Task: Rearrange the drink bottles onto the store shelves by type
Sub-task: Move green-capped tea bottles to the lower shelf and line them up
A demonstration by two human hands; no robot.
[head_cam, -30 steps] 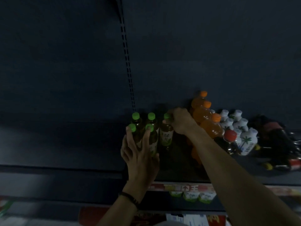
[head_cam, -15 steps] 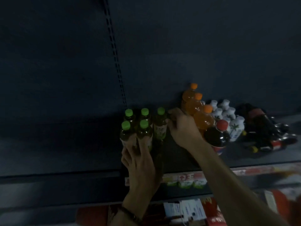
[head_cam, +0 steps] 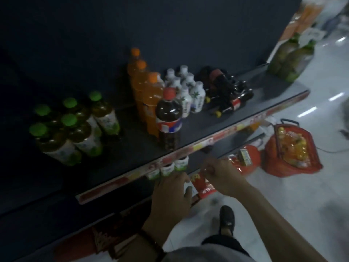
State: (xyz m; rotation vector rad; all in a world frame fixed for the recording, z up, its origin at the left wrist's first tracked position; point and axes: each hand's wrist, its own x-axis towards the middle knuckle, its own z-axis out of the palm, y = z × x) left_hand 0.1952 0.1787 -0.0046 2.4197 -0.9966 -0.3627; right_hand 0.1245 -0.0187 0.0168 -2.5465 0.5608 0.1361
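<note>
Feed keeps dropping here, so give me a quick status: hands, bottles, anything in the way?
Left hand and right hand below the shelf edge, empty. Green-capped bottles grouped upright. Dark cola bottle standing before the orange bottles.

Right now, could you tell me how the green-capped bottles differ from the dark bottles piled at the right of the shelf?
The green-capped bottles stand upright in a tidy cluster of five; the dark bottles lie on their sides in a loose heap. The green-capped ones hold pale yellow-green liquid with light labels, while the dark ones look almost black with yellow caps. Both groups sit on the same grey shelf, untouched by either hand.
</note>
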